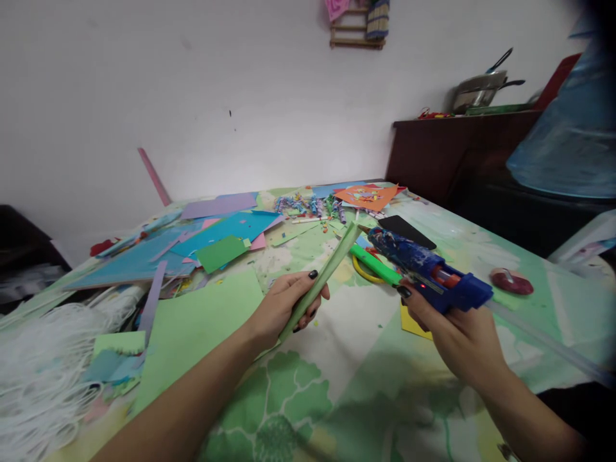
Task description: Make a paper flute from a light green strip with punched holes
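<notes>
My left hand [276, 301] is closed around a narrow folded strip of light green paper [332, 266], which slants up and to the right. My right hand [464, 337] grips a blue hot glue gun [409, 253] with a red light on its side. The gun's nozzle points left and sits at the strip's upper end; whether they touch I cannot tell. A long translucent glue stick [539, 337] trails from the back of the gun. Beyond the gun lie a bright green tool [375, 263], a yellow ring-shaped thing [360, 269] and a flat black rectangle [407, 231].
A large light green sheet [202, 321] lies left, beside a heap of white cord [58, 372]. Coloured papers [231, 234] and curled paper pieces [312, 205] cover the table's far side. A dark red computer mouse [511, 281] and a blue water bottle [568, 141] are on the right.
</notes>
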### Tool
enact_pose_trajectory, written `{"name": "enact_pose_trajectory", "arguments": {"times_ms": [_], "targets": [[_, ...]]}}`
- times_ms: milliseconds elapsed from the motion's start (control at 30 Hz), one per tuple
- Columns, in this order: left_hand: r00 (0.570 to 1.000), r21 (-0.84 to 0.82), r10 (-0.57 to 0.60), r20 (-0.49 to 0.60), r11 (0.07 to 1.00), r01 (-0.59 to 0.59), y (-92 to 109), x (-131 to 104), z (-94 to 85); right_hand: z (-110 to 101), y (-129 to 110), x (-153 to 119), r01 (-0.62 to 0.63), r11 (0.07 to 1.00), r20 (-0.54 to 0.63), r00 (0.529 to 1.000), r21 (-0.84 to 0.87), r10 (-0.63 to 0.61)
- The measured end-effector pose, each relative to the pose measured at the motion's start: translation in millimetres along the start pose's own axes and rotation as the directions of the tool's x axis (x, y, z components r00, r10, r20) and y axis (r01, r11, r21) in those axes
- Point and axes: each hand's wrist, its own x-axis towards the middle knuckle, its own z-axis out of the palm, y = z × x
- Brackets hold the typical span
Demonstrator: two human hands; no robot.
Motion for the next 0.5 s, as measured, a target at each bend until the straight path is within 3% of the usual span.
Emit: {"name": "enact_pose_trajectory", "arguments": {"times_ms": [300,500], "targets": [[1.0,0.013,-0.012,0.002,1.0,0.012,-0.9,-0.1,-1.2,4.3,-1.6,-5.8,-0.008,1.0,0.072,0.997,-0.014,0.009],[1.0,0.024,-0.018,0.001,1.0,0.018,0.2,-0.5,-0.5,4.3,-0.8,-1.9,-0.02,1.0,-0.011,1.0,-0.011,0.019]]}}
